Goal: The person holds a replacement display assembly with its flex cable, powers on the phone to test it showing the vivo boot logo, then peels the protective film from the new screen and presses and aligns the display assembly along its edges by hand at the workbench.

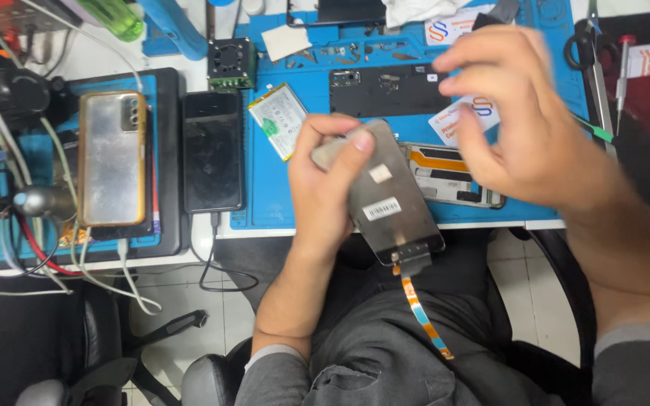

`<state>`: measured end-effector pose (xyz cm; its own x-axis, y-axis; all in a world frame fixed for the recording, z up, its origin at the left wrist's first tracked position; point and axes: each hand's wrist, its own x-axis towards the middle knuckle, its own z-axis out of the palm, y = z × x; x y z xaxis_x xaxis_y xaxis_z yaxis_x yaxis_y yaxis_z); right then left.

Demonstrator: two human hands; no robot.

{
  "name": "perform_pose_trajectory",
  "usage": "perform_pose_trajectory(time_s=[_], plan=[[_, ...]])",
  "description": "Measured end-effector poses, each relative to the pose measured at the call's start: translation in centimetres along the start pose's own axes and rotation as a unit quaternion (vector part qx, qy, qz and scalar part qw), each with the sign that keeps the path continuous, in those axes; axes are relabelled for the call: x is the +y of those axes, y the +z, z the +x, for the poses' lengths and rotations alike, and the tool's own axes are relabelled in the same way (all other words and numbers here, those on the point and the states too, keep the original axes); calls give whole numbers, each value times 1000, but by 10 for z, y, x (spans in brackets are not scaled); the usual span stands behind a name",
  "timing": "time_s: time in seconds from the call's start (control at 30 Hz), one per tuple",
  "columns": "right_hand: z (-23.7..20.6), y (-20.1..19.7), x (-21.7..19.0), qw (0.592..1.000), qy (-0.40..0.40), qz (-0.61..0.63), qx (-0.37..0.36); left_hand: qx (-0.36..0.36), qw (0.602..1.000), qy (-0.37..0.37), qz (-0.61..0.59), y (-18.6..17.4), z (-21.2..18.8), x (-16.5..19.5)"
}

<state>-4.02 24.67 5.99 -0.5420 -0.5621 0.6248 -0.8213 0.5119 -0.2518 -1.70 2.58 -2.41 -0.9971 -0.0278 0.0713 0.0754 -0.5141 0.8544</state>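
Grey metal-backed screen panel (394, 197) with orange-and-blue striped flex ribbon (424, 317), blue silicone work mat (295, 192), gold-rimmed silver phone (112, 158), glossy black phone (213, 152).

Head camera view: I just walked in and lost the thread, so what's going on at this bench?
A person seated at a blue work mat is working on a taken-apart phone. The left hand holds a detached screen panel, back side up, its orange flex cable dangling over the lap. The right hand holds a white plastic card above it. A battery and two phones lie nearby.
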Motion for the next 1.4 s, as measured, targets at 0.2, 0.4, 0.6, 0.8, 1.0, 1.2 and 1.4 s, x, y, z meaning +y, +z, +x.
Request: perform_pose_trajectory(time_s=[0.2,0.4,0.6,0.8,1.0,1.2,1.4], plan=[[-14,-69,-67,963,-224,-69,-131,55,992,22,-115,-18,34,2],[-50,-62,-101,941,-297,85,-137,32,988,142,-47,-25,40,10],[-80,-83,-73,951,-256,173,-21,11,983,125,-137,3,29,24],[-48,-47,2,945,142,220,197,-59,979,102,-166,46,19,28],[-5,-38,30,922,245,296,38,-119,968,107,-191,61,16,14],[27,-21,5,865,229,445,-35,-105,977,108,-150,46,15,6],[2,6,2,862,296,410,-36,-90,978,74,-170,32,-5,-19]])
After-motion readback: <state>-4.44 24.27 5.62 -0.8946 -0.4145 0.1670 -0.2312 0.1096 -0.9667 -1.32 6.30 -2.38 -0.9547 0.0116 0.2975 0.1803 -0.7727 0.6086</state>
